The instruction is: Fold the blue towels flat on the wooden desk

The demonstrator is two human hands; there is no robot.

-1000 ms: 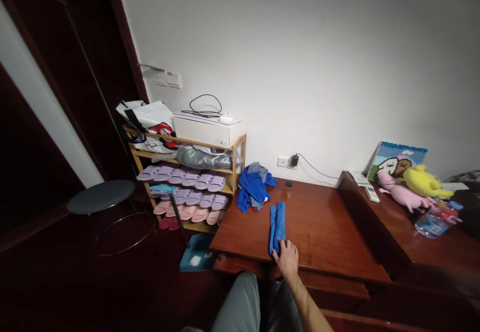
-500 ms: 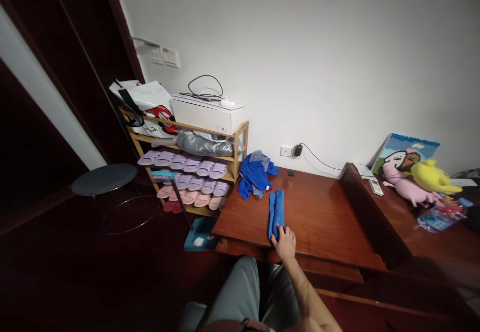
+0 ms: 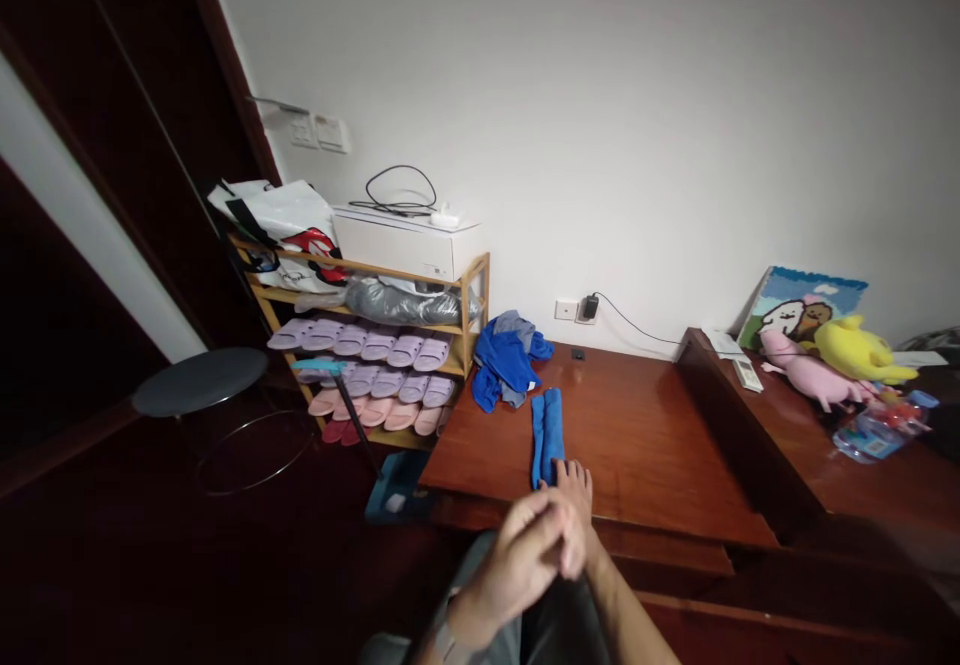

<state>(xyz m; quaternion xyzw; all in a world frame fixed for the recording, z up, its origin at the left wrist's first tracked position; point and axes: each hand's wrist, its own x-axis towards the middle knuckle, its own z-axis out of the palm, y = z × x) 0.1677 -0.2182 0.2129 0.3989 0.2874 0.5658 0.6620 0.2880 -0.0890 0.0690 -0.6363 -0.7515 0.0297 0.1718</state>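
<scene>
A blue cloth [image 3: 547,435], folded into a long narrow strip, lies on the brown wooden desk [image 3: 637,425]. At its near end rests my right hand [image 3: 576,490], palm down with the fingers stretched out along the cloth's right edge. My left hand [image 3: 521,555] is raised in front of my right wrist and hides part of it. Its fingers are loosely curled together, and I see nothing in them. Behind the strip, a crumpled heap of blue and grey cloth [image 3: 510,355] sits at the desk's back left corner.
Left of the desk stands a wooden shoe rack [image 3: 476,290] with rows of slippers [image 3: 379,343] and a white box [image 3: 405,243] on top. A round stool [image 3: 202,382] is farther left. Plush toys [image 3: 814,375] and a plastic bottle [image 3: 874,430] lie on the raised right side.
My left hand has come into view from below and is now in front of my right wrist. My right hand stays at the strip's near end. The view has shifted slightly.
</scene>
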